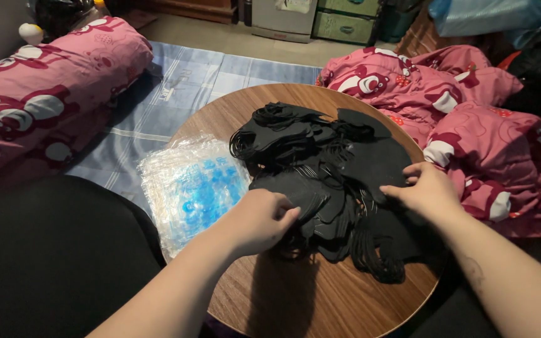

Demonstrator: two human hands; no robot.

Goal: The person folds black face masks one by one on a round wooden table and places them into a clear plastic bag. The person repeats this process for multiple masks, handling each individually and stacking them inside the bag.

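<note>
Left hand [261, 219] and right hand [426, 188], fingers pinching black masks [320, 156] underneath.

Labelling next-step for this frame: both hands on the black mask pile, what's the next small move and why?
Probably pinch one mask off the top and lift it clear. The left hand and right hand both rest fingers-down on the black masks, which lie heaped and overlapping on the round table with ear loops tangled. None looks separated yet, and the stack of clear bags lies beside the heap.
</note>
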